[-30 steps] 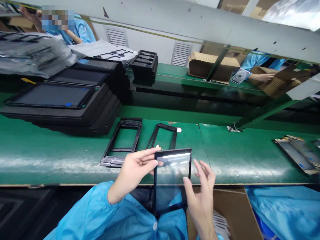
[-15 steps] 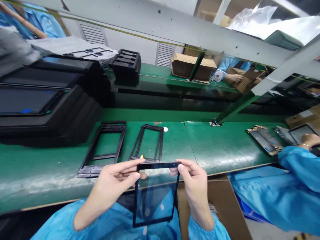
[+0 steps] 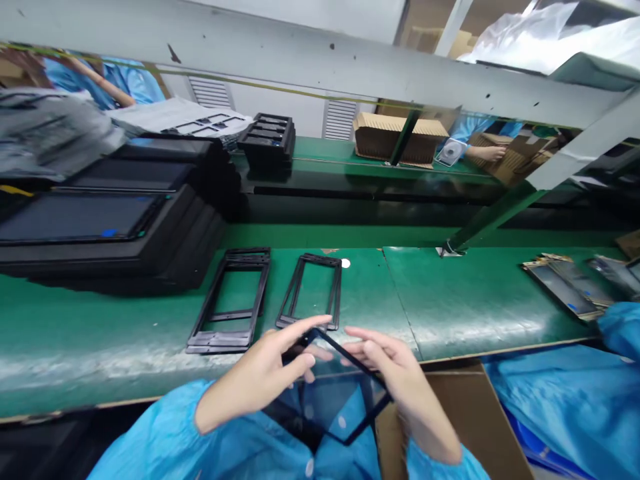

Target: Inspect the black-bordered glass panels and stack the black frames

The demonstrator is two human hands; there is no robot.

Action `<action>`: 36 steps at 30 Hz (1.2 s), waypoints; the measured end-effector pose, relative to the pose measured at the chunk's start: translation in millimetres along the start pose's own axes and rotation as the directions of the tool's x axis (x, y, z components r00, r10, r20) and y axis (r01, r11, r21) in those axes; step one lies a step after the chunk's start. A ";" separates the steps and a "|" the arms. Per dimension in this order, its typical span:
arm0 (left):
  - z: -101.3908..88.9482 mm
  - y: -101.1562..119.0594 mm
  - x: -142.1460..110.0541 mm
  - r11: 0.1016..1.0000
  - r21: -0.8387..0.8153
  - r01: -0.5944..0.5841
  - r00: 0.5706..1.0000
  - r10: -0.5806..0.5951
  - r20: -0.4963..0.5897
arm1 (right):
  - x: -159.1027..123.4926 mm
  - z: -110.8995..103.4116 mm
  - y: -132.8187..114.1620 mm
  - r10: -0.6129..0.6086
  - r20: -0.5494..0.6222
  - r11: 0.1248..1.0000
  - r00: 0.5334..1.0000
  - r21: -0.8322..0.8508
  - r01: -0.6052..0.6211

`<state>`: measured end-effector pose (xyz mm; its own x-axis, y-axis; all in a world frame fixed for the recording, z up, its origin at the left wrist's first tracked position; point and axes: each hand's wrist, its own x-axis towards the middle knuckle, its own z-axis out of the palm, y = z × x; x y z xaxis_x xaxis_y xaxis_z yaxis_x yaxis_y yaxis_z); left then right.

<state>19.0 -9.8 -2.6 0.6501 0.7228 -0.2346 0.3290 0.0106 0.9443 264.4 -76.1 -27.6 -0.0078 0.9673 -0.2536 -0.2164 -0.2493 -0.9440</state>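
A glass touch panel with a black border [image 3: 333,400] is tilted cornerwise in front of my blue smock. My left hand [image 3: 267,373] is closed on its upper left corner, thumb in front and fingers partly behind the glass. Along the upper right edge lies my right hand [image 3: 400,377], its fingers loosely bent around that edge; the exact contact is hard to see. Just beyond my hands on the green bench [image 3: 370,300] lie thin black rectangular frames [image 3: 337,293], several overlapping. More black frames [image 3: 257,303] are stacked to their left.
Black trays [image 3: 170,247] are piled high at left, dark panels [image 3: 85,217] on top. At the back stand black trays [image 3: 267,143] and a cardboard box [image 3: 400,137]. A slanted post [image 3: 493,213] meets the bench. At right, panels [image 3: 565,287] lie near a co-worker's blue sleeve [image 3: 623,333].
The panel has turned from nearly upright to cornerwise between my hands. My right-hand grip has loosened and shifted along the edge. The view has swung slightly left.
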 end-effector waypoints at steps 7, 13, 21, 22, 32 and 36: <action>6.6 -18.6 -6.6 0.920 -0.391 -0.012 0.928 -0.136 -0.348 | -8.8 -37.7 20.2 0.056 -0.293 0.995 0.954 0.096 -0.029; 14.9 -11.0 -4.3 0.892 -0.451 -0.034 0.874 -0.192 -0.446 | -8.4 -16.8 15.7 -0.129 -0.457 0.992 0.880 -0.056 0.116; 15.4 -9.9 -6.0 0.894 -0.448 -0.030 0.841 -0.220 -0.494 | -9.6 -9.2 9.4 -0.195 -0.445 0.980 0.874 -0.123 0.156; 15.5 -10.1 -6.5 0.895 -0.445 -0.027 0.840 -0.221 -0.496 | -9.7 -8.9 10.0 -0.198 -0.450 0.980 0.871 -0.125 0.158; 6.2 -29.9 -4.5 0.996 -0.013 -0.089 0.802 0.064 -0.594 | -18.7 -3.7 15.9 -0.210 -0.435 0.978 0.876 -0.110 0.179; 6.0 -13.1 9.5 0.800 0.548 -0.243 0.802 0.484 -0.351 | -25.9 4.3 17.7 -0.208 -0.382 0.970 0.901 -0.196 0.141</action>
<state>25.0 -7.2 -18.7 0.4401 0.8270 0.3497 0.4809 -0.5460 0.6860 256.6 -105.4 -36.8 0.4105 0.9048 -0.1130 -0.0199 -0.1150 -0.9932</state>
